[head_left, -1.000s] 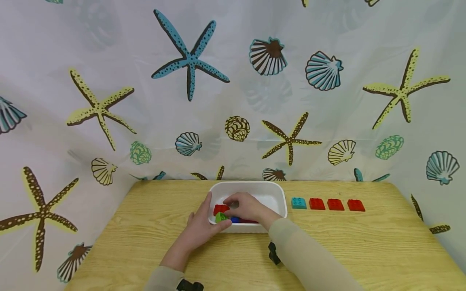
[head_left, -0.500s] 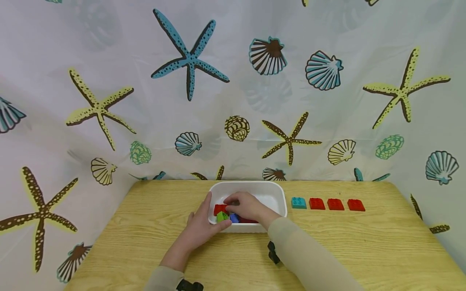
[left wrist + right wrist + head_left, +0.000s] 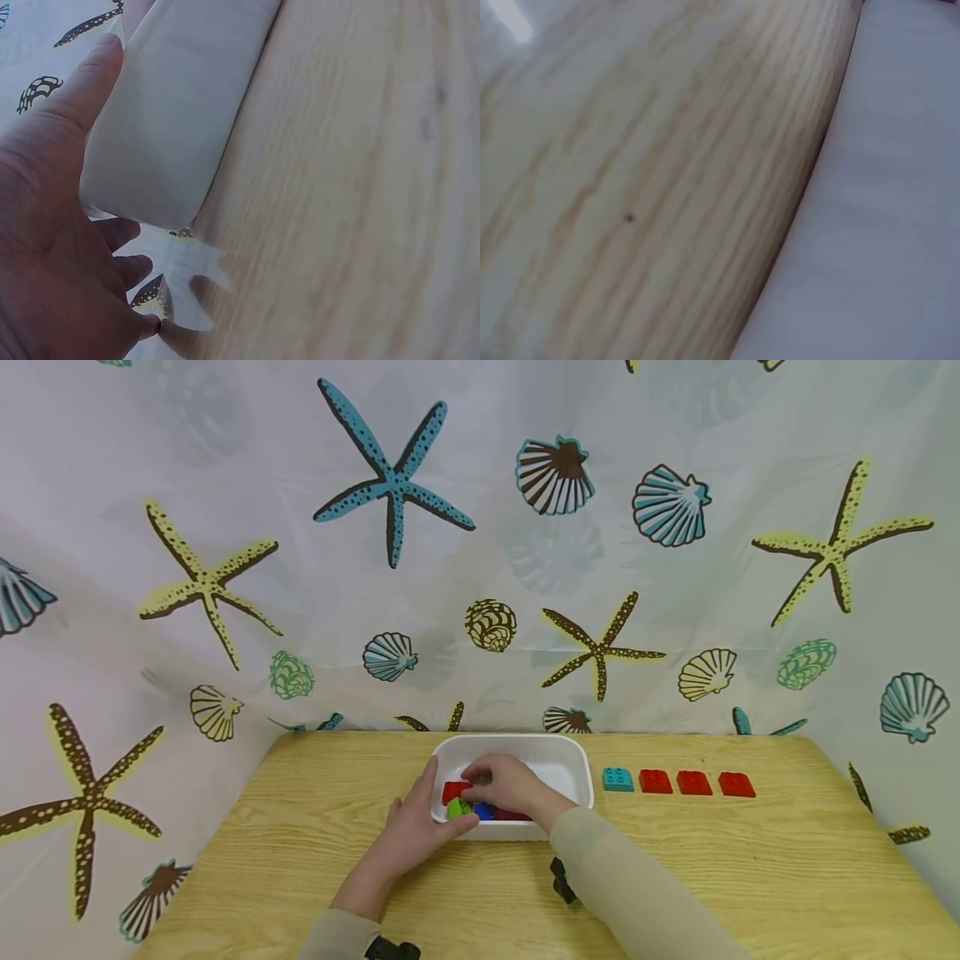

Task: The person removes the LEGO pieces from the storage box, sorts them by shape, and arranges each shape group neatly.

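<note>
A white plastic tray [image 3: 587,781] stands on the wooden table near the cloth backdrop. My left hand [image 3: 411,833] rests on its near left corner, thumb along the front rim and fingers beside the left end. In the left wrist view that hand [image 3: 52,195] shows straight, spread fingers against the tray wall [image 3: 165,127]. My right hand [image 3: 506,787] reaches inside with bent fingers; whether they hold anything is hidden. Beside its fingertips lie a red toy brick [image 3: 453,792], a lime-green brick [image 3: 458,809] and a blue brick [image 3: 483,812]. Darker red [image 3: 513,815] shows under the hand.
Right of the tray, a row of bricks runs along the table: one turquoise [image 3: 618,779], then red ones [image 3: 656,782], [image 3: 694,783], [image 3: 737,784]. Behind hangs a cloth [image 3: 487,527] printed with starfish and shells. The right wrist view shows wood [image 3: 630,180] beside a pale surface [image 3: 877,195].
The right fingers have shifted slightly among the bricks. The green brick has turned and moved a little right, and the blue one has shifted. My left hand stays in place.
</note>
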A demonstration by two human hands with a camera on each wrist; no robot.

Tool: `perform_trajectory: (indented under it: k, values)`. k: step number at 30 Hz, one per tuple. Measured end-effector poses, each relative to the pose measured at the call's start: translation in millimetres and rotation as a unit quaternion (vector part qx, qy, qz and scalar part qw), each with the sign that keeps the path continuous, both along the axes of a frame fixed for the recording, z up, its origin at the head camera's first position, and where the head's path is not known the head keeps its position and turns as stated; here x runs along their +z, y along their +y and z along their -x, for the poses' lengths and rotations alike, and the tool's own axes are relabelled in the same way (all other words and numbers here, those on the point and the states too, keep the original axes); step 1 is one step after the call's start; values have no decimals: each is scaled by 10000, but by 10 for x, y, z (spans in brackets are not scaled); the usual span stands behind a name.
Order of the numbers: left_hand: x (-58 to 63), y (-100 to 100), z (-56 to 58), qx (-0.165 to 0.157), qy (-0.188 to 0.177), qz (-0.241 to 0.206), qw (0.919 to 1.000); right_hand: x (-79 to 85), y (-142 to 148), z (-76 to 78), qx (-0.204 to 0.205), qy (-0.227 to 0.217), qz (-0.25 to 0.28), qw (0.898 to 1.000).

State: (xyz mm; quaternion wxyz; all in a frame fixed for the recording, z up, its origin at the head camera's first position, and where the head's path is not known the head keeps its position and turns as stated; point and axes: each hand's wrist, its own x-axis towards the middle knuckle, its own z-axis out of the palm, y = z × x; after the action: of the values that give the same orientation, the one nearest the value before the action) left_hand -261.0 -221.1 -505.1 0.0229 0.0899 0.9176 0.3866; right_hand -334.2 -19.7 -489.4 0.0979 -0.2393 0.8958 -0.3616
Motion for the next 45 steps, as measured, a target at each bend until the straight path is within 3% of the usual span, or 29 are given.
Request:
perform_trajectory:
  k: [14, 32, 45]
  values:
    - [26, 7, -9, 7, 34, 20, 10000, 23, 6, -15, -223, 104, -9, 9997]
    - [45, 46, -16, 9, 2, -144, 9999, -49, 23, 56, -72, 535, -199, 9983]
    - [27, 37, -19, 99, -54, -110, 9999, 102, 174, -11, -322, 64, 192, 9993]
